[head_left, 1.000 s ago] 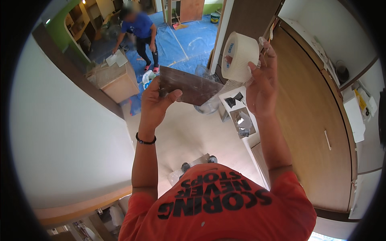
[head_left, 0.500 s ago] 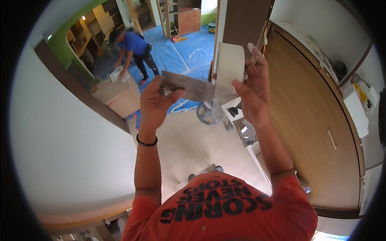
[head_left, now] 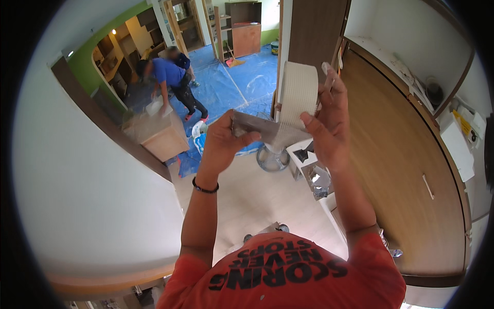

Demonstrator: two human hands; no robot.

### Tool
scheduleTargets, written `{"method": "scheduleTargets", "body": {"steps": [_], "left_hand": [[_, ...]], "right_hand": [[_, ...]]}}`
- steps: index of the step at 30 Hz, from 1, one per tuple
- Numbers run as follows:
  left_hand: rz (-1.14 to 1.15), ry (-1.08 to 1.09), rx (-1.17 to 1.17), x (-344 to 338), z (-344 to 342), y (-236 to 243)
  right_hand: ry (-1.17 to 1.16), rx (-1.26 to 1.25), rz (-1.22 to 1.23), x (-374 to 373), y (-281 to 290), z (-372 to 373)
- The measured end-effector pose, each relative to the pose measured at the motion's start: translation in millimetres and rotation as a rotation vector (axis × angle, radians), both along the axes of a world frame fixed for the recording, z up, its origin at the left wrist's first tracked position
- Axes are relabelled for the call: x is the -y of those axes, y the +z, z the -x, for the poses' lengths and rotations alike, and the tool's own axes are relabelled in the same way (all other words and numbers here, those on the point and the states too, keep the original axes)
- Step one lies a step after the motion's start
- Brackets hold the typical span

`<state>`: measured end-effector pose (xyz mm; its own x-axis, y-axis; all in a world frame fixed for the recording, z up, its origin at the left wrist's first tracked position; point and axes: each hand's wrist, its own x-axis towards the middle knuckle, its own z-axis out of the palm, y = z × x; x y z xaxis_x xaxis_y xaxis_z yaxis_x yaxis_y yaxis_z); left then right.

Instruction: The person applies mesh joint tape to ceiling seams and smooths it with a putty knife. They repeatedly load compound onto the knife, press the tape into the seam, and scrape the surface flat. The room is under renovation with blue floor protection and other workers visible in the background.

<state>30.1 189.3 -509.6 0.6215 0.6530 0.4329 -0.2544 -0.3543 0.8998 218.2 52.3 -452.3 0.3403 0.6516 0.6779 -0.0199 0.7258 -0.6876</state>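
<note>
A: What's there?
B: Blue floor sheeting (head_left: 221, 72), beyond the left hand (head_left: 221, 144); 1 mesh tape roll (head_left: 299, 95), gripped by the right hand (head_left: 332, 131); 1 flat brown plate (head_left: 256, 127), pinched in the left.
A: Hands together?
B: Apart; a mesh strip (head_left: 289, 137) between them.

We're up at head height, a wide fisheye peering down and forward over the shirt (head_left: 303, 296) — close, right at the lower edge! Left hand (head_left: 220, 144) and right hand (head_left: 332, 131) loom near, mid-view; floor (head_left: 247, 198) beneath, blue sheet (head_left: 224, 77) far off up top — straight lines bending rimward.
</note>
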Motion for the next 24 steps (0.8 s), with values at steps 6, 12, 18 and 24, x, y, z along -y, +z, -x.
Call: {"method": "scheduleTargets", "body": {"steps": [6, 12, 18, 24], "left_hand": [[0.107, -0.215, 0.217, 1.6, -12.0, 26.7], [0.306, -0.234, 0.339, 32.9, -32.8, 16.9], [0.305, -0.128, 0.184, 45.7, -27.7, 20.7], [0.268, 0.151, 0.234, 80.7, -47.5, 19.2]], "right_hand": [[0.021, 0.117, 0.064, 7.8, 4.4, -4.2], [-0.142, 0.199, 0.037, 8.3, -20.5, -9.6], [-0.1, 0.212, 0.154, 22.6, -27.3, -13.8], [0.073, -0.016, 0.164, 26.4, -37.1, -8.8]]}}
